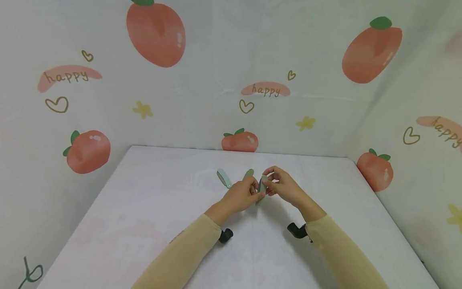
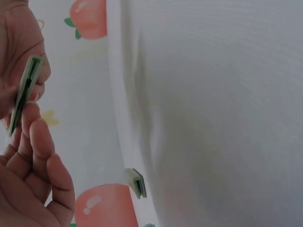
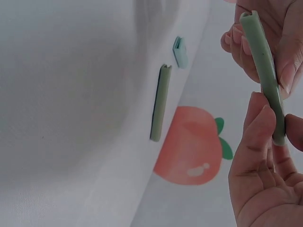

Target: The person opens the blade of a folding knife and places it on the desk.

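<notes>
Both hands meet over the middle of the table around a slim sage-green piece, rounded at its ends and slotted lengthwise like a folding handle. My left hand pinches its lower part between thumb and fingers. Higher up, the right hand grips it with thumb and fingertips. The left wrist view shows the narrow dark slot along the held piece; its smooth rounded back faces the right wrist camera. Just behind the left hand lies a second sage-green piece, partly hidden in the head view.
A pale teal slotted piece with a small pivot at one end lies left of the hands. The white-covered table runs back to a cloth wall printed with fruit. Black wrist mounts jut inward from the sleeves.
</notes>
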The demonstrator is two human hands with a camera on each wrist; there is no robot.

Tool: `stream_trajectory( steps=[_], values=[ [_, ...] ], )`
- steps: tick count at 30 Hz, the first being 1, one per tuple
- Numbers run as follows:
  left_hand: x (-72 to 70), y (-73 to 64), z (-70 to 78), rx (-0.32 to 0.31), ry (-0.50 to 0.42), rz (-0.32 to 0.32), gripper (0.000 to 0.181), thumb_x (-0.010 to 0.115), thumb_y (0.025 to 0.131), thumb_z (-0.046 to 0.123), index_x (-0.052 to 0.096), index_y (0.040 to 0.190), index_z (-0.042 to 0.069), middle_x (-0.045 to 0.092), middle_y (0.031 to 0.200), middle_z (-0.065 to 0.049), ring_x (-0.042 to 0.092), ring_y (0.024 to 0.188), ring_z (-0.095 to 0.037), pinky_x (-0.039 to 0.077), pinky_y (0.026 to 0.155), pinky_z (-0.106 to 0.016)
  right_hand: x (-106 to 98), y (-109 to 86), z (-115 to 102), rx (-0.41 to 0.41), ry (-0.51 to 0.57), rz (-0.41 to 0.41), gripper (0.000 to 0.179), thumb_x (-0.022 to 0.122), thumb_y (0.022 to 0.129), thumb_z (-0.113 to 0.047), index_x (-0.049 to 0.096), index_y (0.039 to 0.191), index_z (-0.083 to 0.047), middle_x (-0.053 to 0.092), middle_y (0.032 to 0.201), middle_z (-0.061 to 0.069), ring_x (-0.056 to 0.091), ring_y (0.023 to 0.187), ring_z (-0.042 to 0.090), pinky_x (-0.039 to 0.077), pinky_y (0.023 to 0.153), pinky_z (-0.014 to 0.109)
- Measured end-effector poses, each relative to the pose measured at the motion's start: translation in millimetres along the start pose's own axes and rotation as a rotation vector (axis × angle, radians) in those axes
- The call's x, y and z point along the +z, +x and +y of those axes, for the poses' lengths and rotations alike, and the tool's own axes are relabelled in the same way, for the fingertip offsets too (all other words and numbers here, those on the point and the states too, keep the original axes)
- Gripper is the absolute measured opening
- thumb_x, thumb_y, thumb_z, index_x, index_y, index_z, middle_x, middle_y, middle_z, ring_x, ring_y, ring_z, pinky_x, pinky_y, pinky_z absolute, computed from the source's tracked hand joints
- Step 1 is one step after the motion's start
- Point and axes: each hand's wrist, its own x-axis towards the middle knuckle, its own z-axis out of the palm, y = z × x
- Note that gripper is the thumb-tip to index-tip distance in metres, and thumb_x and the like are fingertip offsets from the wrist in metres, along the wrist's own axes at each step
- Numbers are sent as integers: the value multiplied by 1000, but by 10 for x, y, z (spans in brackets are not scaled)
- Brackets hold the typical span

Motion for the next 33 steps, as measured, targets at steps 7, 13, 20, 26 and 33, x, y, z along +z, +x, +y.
stream_trajectory(
  steps=[7,13,20,26,33],
  values=[
    [-55,-45,-29,41,-40,-61,26,68,96,38,54,87,17,57,68,6,50,60,-8,40,55,-25,50,-58,-22,-40,3,-44,24,59,101,-7,50,122,1,59,93,14,68,77,24,58,70,37],
    [-88,-68,-52,66,-66,-100,28,65,98,39,56,83,17,56,65,7,49,58,-7,39,55,-24,70,-118,-45,-66,13,-82,24,58,102,-8,50,122,2,60,97,16,70,81,24,58,71,38],
    [-112,-85,-62,72,-85,-129,27,62,100,38,56,84,16,63,73,8,53,61,-9,42,57,-26,81,-131,-32,-65,5,-102,25,57,103,-11,52,124,2,61,99,15,69,82,28,58,72,37],
    [-135,-111,-81,90,-106,-132,23,61,101,32,57,85,17,63,75,8,54,65,-10,41,59,-26,98,-130,-30,-63,-9,-113,28,58,103,-14,54,124,4,60,100,15,69,83,28,58,74,37],
    [-125,-120,-94,117,-106,-140,20,58,103,27,58,85,18,63,73,9,55,67,-9,42,61,-25,107,-145,-19,-49,-36,-120,28,57,103,-17,57,122,3,60,99,14,70,84,27,57,74,35]
  ],
)
